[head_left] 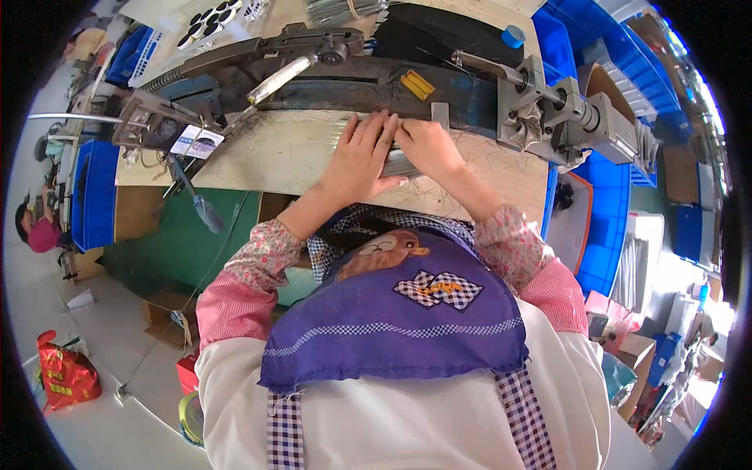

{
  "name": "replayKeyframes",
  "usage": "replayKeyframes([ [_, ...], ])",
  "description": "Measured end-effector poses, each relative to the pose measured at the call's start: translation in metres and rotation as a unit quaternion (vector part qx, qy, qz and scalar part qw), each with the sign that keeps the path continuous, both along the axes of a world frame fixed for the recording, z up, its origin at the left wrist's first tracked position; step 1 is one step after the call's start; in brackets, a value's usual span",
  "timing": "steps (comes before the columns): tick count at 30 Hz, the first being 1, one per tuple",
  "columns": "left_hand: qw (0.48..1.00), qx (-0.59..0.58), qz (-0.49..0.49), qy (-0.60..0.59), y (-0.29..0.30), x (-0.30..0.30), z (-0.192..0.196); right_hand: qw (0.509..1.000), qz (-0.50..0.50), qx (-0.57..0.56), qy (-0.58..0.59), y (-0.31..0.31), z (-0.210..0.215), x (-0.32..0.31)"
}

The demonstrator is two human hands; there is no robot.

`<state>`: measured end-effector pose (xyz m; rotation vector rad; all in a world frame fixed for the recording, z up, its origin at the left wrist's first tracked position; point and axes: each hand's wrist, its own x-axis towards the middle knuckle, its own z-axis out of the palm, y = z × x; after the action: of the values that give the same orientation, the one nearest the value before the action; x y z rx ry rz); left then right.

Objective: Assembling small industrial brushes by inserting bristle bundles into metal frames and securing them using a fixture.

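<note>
My left hand (359, 161) lies flat on the wooden bench top (282, 149), fingers stretched out and pressed side by side. Beneath and between my hands shows a bundle of thin silver-grey strips (399, 164), mostly covered. My right hand (431, 149) is closed, its fingers curled down against the strips beside my left fingertips. What its fingertips hold is hidden. Just beyond the right knuckles stands a small grey metal block (440, 114). A yellow piece (417, 84) rests on the dark machine bed (360, 88) farther back.
A machine arm with a silver handle (283, 78) spans the back left. At the right stands a metal clamp head (540, 110). A blue round cap (513, 36) lies on black cloth (439, 35). Blue crates (607, 211) flank the bench; another person (41, 227) is far left.
</note>
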<state>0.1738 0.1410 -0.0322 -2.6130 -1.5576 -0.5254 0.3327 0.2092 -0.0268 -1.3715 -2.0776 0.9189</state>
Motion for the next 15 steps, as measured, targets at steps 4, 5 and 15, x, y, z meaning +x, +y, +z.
replayKeyframes([
  [4, 1.0, -0.01, -0.018, -0.006, 0.006, -0.005, -0.012, 0.99, -0.033, 0.102, -0.095, -0.016, 0.047, 0.038],
  [5, 1.0, -0.016, -0.016, -0.009, 0.009, -0.003, -0.011, 0.991, -0.094, 0.08, -0.061, -0.014, 0.056, 0.05],
  [15, 0.995, -0.092, -0.014, -0.031, 0.018, -0.002, -0.001, 0.978, -0.043, 0.065, -0.194, 0.007, 0.042, 0.051],
])
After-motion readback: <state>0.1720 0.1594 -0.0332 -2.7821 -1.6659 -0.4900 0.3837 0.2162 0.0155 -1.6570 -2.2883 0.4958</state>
